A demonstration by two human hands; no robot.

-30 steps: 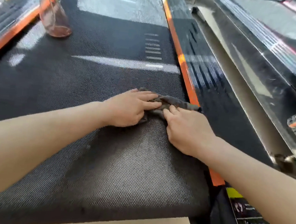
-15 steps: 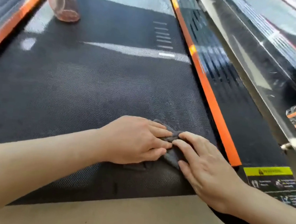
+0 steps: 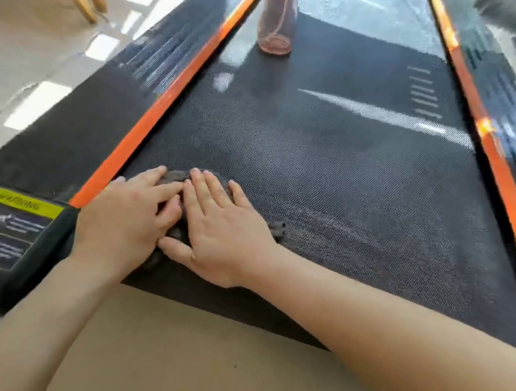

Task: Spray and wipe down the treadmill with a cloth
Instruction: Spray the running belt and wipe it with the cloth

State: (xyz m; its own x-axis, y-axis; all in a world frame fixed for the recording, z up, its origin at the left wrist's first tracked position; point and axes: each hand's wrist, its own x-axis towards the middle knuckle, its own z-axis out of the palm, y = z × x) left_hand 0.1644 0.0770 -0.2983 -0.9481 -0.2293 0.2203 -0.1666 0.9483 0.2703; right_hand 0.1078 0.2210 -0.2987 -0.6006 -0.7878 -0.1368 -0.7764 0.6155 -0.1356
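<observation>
Left hand (image 3: pixel 127 216) and right hand (image 3: pixel 224 233) press the dark cloth (image 3: pixel 176 175) onto the treadmill belt (image 3: pixel 348 173) at its near end, beside the left orange strip (image 3: pixel 149 129); fingers (image 3: pixel 216 187) extended flat. Spray bottle (image 3: pixel 278 22) stands upright farther up the belt

Hands: two are counted, left hand (image 3: pixel 123 222) and right hand (image 3: pixel 223 236)
Cloth (image 3: pixel 176 175): one is seen
Treadmill (image 3: pixel 346 188): one
Spray bottle (image 3: pixel 277 22): one
Orange strips (image 3: pixel 164 102): two
Warning label (image 3: pixel 2 219): one
</observation>
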